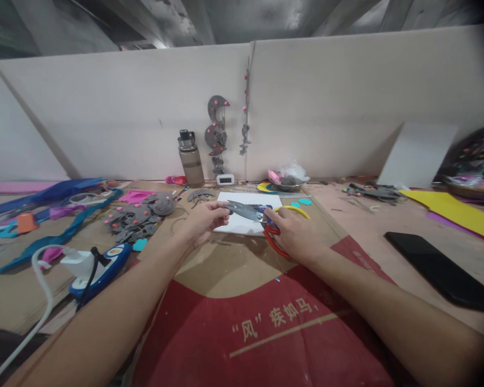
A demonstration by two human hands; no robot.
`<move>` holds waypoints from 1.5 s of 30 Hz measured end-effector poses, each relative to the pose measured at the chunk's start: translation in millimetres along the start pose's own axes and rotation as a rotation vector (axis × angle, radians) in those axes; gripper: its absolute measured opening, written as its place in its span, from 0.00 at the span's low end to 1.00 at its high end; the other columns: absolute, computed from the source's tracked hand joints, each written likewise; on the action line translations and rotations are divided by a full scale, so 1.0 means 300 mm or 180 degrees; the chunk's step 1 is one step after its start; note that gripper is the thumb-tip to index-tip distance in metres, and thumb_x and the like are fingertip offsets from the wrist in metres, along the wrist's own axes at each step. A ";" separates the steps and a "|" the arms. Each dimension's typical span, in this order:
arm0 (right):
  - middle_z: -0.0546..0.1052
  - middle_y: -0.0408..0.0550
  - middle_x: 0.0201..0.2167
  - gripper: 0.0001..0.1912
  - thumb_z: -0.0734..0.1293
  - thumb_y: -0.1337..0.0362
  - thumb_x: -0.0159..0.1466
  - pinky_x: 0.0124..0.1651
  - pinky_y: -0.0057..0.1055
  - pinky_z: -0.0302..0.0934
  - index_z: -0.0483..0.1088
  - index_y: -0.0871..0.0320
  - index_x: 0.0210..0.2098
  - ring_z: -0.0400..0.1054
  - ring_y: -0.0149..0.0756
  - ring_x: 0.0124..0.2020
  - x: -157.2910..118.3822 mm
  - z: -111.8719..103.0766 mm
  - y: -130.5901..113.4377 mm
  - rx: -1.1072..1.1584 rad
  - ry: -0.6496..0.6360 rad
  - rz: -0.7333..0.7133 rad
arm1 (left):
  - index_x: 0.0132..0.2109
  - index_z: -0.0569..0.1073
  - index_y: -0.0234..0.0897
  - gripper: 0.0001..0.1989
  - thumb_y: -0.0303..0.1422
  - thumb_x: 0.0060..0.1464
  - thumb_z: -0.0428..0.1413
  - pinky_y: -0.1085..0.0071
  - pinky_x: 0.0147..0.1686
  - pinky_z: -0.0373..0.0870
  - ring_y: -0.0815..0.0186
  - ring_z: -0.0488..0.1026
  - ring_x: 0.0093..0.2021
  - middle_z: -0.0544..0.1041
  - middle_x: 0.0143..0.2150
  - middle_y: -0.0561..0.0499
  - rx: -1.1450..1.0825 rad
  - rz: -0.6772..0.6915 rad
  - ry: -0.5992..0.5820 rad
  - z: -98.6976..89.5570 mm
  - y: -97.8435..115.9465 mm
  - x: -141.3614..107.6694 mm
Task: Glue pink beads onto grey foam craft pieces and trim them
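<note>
My right hand (296,231) grips a pair of scissors (259,216) that has one red and one yellow handle. Their metal blades point left, toward my left hand (203,221). The fingers of my left hand are pinched at the blade tips on a small dark grey piece (228,206), whose outline is hard to make out. Something blue shows beside my right fingers, partly hidden. Beneath the scissors a white sheet or pad (242,224) lies on the red and brown cardboard (266,333).
Grey pieces with pink dots (135,217) and a blue power strip (113,263) are at left. A bottle (191,164), small clock (225,180) and bowl (288,186) stand behind. A black phone (435,269) and yellow sheet (460,212) lie right.
</note>
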State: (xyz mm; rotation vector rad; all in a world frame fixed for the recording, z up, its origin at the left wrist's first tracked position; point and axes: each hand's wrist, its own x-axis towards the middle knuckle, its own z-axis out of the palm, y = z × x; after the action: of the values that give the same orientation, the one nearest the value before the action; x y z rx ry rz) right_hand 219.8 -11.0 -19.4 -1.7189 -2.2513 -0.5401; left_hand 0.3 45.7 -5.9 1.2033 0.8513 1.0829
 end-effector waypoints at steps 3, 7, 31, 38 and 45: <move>0.71 0.52 0.42 0.20 0.57 0.62 0.62 0.36 0.31 0.52 0.59 0.53 0.54 0.65 0.40 0.39 0.000 -0.002 0.003 -0.0087 0.0087 -0.0062 | 0.30 0.72 0.29 0.08 0.26 0.40 0.61 0.77 0.26 0.62 0.76 0.64 0.22 0.68 0.23 0.54 0.0033 -0.0034 -0.0033 -0.007 -0.003 0.004; 0.71 0.52 0.41 0.20 0.57 0.60 0.62 0.35 0.31 0.51 0.59 0.53 0.54 0.65 0.41 0.38 -0.003 -0.005 0.005 -0.0156 0.0113 -0.0064 | 0.31 0.72 0.30 0.08 0.27 0.39 0.62 0.78 0.24 0.61 0.76 0.63 0.21 0.67 0.23 0.54 0.0079 -0.0087 -0.0034 -0.013 -0.005 0.009; 0.72 0.51 0.43 0.19 0.57 0.61 0.61 0.33 0.31 0.52 0.61 0.51 0.52 0.65 0.40 0.38 -0.005 0.002 -0.005 0.0103 0.0093 0.0037 | 0.31 0.71 0.31 0.06 0.30 0.44 0.59 0.76 0.26 0.64 0.75 0.65 0.24 0.72 0.28 0.51 0.0357 -0.0044 -0.0143 -0.001 0.003 -0.006; 0.72 0.50 0.43 0.19 0.57 0.60 0.62 0.31 0.30 0.50 0.60 0.50 0.53 0.65 0.39 0.36 -0.007 0.000 -0.009 0.0033 0.0064 0.0073 | 0.30 0.71 0.30 0.06 0.28 0.43 0.59 0.77 0.25 0.64 0.76 0.64 0.23 0.70 0.26 0.51 0.0044 -0.0046 -0.0225 0.002 0.004 -0.006; 0.72 0.50 0.41 0.17 0.56 0.61 0.62 0.31 0.30 0.50 0.61 0.51 0.51 0.65 0.38 0.36 -0.002 0.003 -0.004 0.0062 0.0070 0.0014 | 0.31 0.71 0.29 0.06 0.27 0.43 0.59 0.77 0.23 0.63 0.76 0.64 0.21 0.70 0.26 0.51 -0.0064 -0.0081 -0.0256 0.004 0.010 -0.006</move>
State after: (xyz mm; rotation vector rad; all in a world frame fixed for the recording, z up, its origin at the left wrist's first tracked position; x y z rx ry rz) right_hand 218.9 -11.3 -20.6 -1.7000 -2.2299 -0.5316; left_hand 0.3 43.8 -2.8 1.2082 0.7903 1.0136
